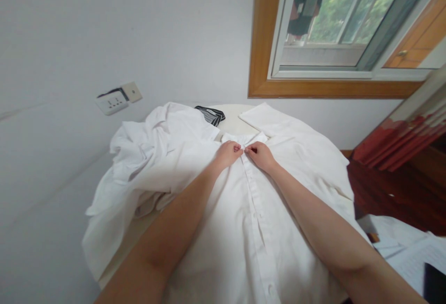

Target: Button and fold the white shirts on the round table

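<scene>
A white button-up shirt (pixel 223 229) lies spread face up, its collar at the far end and its button placket running down the middle toward me. Just below the collar, my left hand (pixel 229 154) pinches the shirt's front edge from the left. From the other side my right hand (pixel 260 155) pinches the same edge, the two sets of fingertips almost touching. Whatever button sits between the fingertips is too small to make out. One short sleeve stretches out to the right.
More white cloth (pixel 139 151) is bunched at the left. A black-and-white striped cloth (pixel 212 115) lies at the back of the pale round table (pixel 232 112). Behind it are a wall, a socket (pixel 116 101) and a wood-framed window. Papers (pixel 414 255) lie at the lower right.
</scene>
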`<state>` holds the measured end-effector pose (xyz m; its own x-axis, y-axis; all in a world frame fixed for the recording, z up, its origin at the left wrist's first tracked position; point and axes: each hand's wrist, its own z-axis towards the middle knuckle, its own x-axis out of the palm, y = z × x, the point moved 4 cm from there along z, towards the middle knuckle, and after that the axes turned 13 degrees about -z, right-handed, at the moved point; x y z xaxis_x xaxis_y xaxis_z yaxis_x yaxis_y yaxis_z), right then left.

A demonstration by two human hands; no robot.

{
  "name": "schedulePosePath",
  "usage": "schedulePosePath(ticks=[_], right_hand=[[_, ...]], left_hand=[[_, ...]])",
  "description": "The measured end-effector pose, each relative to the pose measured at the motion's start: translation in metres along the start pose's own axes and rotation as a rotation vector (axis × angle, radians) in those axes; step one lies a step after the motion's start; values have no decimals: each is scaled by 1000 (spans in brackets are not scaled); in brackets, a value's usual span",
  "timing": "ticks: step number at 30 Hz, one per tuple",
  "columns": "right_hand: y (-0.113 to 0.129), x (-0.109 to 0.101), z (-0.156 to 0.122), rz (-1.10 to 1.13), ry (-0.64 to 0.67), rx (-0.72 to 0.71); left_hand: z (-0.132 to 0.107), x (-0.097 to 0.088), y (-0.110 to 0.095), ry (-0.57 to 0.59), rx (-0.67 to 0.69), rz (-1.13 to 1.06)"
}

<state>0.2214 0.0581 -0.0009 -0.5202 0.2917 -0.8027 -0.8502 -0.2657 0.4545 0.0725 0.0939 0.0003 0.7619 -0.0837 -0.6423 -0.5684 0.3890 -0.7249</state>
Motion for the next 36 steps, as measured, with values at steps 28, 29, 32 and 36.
schedulePosePath(ticks=[28, 29, 32, 36], right_hand=[[8, -3, -3, -74, -50, -47], [6, -3, -3, -66, -44, -30], [2, 0, -1, -37, -14, 10], [1, 1, 0, -20, 8, 19]], left_hand=[[-8, -3, -14, -92, 45, 14], [-8, -4, -13, -83, 78, 15], [-8, -6, -10, -48, 155, -2], [-7, -7, -6, -14, 199, -66]])
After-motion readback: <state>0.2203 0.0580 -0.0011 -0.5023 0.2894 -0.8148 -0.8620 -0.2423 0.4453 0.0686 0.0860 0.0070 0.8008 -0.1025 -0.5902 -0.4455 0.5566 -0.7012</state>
